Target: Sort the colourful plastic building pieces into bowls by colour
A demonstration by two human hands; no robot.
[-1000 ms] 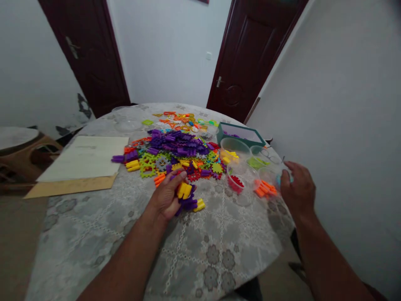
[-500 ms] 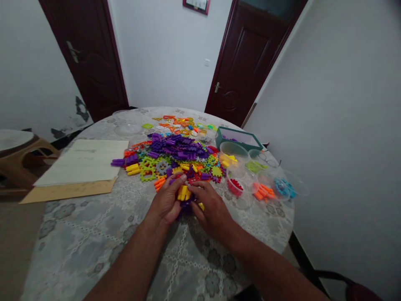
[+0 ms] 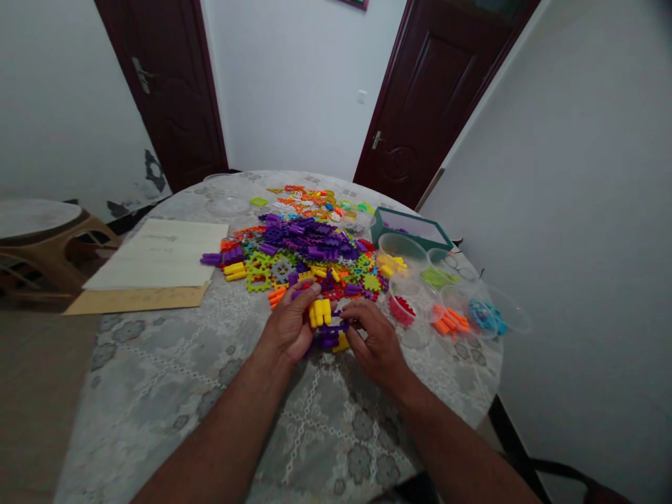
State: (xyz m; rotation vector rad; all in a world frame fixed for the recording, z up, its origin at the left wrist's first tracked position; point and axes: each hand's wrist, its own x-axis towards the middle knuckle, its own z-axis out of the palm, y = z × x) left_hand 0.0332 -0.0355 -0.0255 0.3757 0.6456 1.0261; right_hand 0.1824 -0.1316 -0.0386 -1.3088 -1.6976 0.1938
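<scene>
My left hand [image 3: 290, 327] is curled around a small clump of yellow and purple plastic pieces [image 3: 326, 326] near the table's front. My right hand [image 3: 374, 341] meets it from the right, fingers pinched on the same clump. Just beyond lies a big heap of interlocking pieces [image 3: 307, 250], mostly purple with green, orange and red. To the right stand clear bowls: one with yellow pieces [image 3: 397, 255], one with red [image 3: 403, 306], one with orange [image 3: 450, 315] and one with blue [image 3: 486, 316].
The round table [image 3: 173, 392] has a grey patterned cloth. Papers on cardboard [image 3: 160, 255] lie at the left. A teal box [image 3: 409, 227] sits at the back right. Two dark doors [image 3: 168, 91] and a stool [image 3: 39, 245] stand beyond; a wall runs close on the right.
My right hand came back from the bowls at the right and joined my left hand on the yellow and purple clump. The view shifted slightly.
</scene>
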